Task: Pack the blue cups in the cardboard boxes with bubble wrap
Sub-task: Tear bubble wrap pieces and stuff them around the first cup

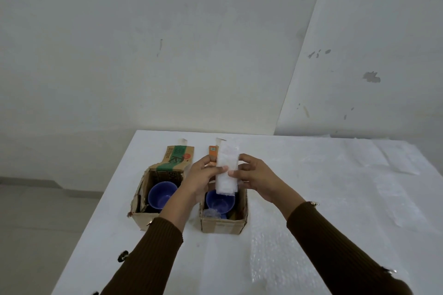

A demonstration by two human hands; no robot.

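Both left grip [201, 177] and right grip [254, 175] pinch a folded bubble wrap strip [226, 170] upright over a cardboard box [224, 225] holding a blue cup [219, 201].

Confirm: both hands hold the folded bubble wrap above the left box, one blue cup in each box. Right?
Wrong box. The head view shows the left hand and right hand holding the folded bubble wrap above the right box, not the left box. The left cup and right cup are boxed as stated.
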